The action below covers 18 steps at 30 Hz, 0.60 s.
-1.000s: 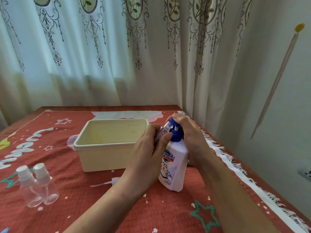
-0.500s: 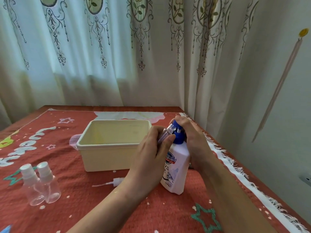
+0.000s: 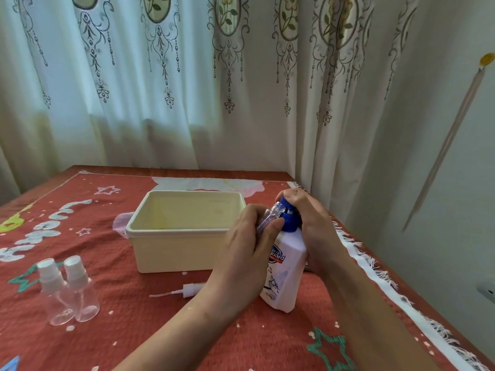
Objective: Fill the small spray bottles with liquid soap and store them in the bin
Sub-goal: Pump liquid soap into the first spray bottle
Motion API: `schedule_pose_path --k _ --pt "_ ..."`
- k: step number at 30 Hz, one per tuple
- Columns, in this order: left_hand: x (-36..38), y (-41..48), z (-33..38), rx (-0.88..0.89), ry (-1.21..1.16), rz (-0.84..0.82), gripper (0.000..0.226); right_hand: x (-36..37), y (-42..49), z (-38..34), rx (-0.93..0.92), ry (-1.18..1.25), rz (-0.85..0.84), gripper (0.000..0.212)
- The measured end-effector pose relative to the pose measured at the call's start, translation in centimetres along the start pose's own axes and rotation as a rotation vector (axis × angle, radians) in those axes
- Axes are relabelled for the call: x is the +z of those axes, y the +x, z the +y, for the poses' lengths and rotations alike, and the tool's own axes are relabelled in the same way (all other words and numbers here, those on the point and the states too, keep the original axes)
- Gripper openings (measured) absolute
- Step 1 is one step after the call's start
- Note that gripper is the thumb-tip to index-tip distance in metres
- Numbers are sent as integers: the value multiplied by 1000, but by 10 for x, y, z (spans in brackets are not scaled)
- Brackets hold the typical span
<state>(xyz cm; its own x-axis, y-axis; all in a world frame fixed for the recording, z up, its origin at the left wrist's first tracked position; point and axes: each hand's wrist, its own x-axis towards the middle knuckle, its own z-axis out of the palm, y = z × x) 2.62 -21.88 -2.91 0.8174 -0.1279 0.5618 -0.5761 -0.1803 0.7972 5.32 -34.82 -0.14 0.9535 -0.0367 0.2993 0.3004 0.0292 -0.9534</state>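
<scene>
My left hand (image 3: 247,253) grips a small clear spray bottle (image 3: 269,216) without its cap, tilted with its open neck at the blue pump head (image 3: 288,216) of a white liquid soap bottle (image 3: 285,274). My right hand (image 3: 308,226) lies over the pump head, fingers curled on its top. The soap bottle stands slightly tilted on the red cloth. A cream plastic bin (image 3: 176,250) sits just left of the hands; nothing shows inside it. The loose white sprayer cap with its tube (image 3: 184,289) lies on the cloth in front of the bin.
Two more small clear spray bottles with white caps (image 3: 68,287) stand together at the left on the red patterned tablecloth (image 3: 120,330). Curtains hang behind the table. The cloth's white fringed edge (image 3: 375,271) and a wall run along the right.
The hands and bottles keep the same pose. The view has shifted slightly, so everything sits a little lower and to the right in the frame.
</scene>
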Motion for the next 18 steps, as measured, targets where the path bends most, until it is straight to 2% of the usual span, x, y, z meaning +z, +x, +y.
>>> schedule_pose_path --k 6,12,18 --pt "-2 1 3 3 36 24 9 4 -4 -5 41 96 -12 37" --pt "-1 0 3 0 69 10 9 1 -1 -3 8 -9 -4 20" --pt "-2 1 4 19 60 27 7 2 -3 -2 6 8 8 32"
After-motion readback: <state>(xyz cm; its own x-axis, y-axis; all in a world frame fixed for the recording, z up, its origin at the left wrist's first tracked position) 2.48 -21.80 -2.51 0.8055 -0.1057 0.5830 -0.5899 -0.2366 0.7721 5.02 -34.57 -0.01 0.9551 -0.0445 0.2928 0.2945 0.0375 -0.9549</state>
